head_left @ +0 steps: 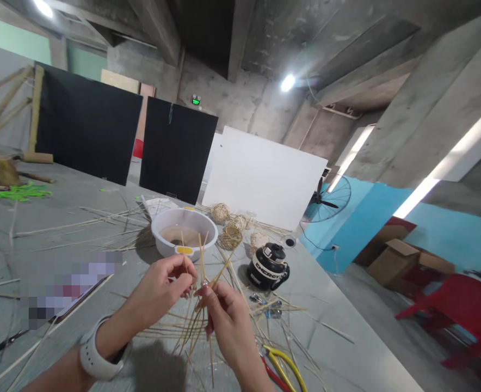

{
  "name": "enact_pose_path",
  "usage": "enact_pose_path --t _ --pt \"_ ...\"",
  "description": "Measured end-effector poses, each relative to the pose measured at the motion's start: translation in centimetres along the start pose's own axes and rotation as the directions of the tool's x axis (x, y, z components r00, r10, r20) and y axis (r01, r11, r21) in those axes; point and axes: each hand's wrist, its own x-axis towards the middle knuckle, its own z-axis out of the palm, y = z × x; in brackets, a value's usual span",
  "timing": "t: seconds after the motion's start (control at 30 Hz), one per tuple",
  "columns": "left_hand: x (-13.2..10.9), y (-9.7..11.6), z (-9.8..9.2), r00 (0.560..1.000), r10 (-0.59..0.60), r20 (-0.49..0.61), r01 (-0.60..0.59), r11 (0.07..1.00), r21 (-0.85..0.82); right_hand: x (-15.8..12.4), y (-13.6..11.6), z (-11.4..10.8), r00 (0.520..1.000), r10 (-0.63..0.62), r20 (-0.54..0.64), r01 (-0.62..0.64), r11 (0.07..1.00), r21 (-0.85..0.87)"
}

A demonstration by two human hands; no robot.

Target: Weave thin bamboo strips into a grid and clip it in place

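Observation:
Several thin cane strips (193, 321) cross in a loose bundle, their ends fanning up and down between my hands above the table. My right hand (228, 316) is closed around the crossing, thumb pressed on the strips. My left hand (171, 286), with a white watch on its wrist, is closed in a pinch at a thin strip just left of the bundle; its fingertips are partly hidden. Beyond my hands stands a white basin (158, 239) with brownish water. Pliers (286, 367) with red and yellow handles lie near my right forearm.
Right of the basin stand woven balls (230, 238) and a black jug (267, 269) marked ENERGY. Loose strips (69, 223) lie across the grey table (113, 201). A blurred-out flat object (77, 291) lies left. Black panels (177, 147) and a white board (265, 174) stand behind.

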Motion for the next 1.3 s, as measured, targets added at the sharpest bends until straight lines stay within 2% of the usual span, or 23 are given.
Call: enact_pose_path --t 0.2,0.37,0.5,0.67,0.8,1.07,1.3 --pt "0.16 -0.34 0.0 0.998 -0.059 0.001 0.059 0.994 -0.087 -0.13 0.59 0.26 0.998 -0.046 -0.035 0.041 0.992 -0.123" --pt "0.15 -0.21 -0.02 0.997 -0.071 0.008 0.071 0.981 -0.179 0.04 0.79 0.35 0.995 -0.09 -0.039 0.084 0.989 -0.122" --pt "0.07 0.04 -0.05 0.998 -0.053 0.035 0.058 0.988 -0.143 0.21 0.78 0.44 0.994 -0.108 -0.034 0.104 0.989 -0.105" --pt "-0.01 -0.22 0.16 0.999 0.023 0.042 -0.021 0.998 -0.051 0.14 0.35 0.4 0.99 -0.131 -0.056 0.12 0.98 -0.157" --pt "0.15 -0.51 0.18 0.998 0.001 0.055 0.007 0.991 -0.135 -0.06 0.12 0.19 0.988 -0.149 -0.049 0.135 0.966 -0.219" --pt "0.38 -0.68 -0.11 0.994 -0.006 0.107 0.028 0.978 -0.207 0.0 0.12 -0.17 0.991 -0.134 0.03 0.137 0.977 -0.161" --pt "0.34 -0.53 0.18 0.998 0.013 0.062 0.0 0.978 -0.207 -0.06 0.4 0.25 0.986 -0.164 -0.038 0.156 0.975 -0.161"
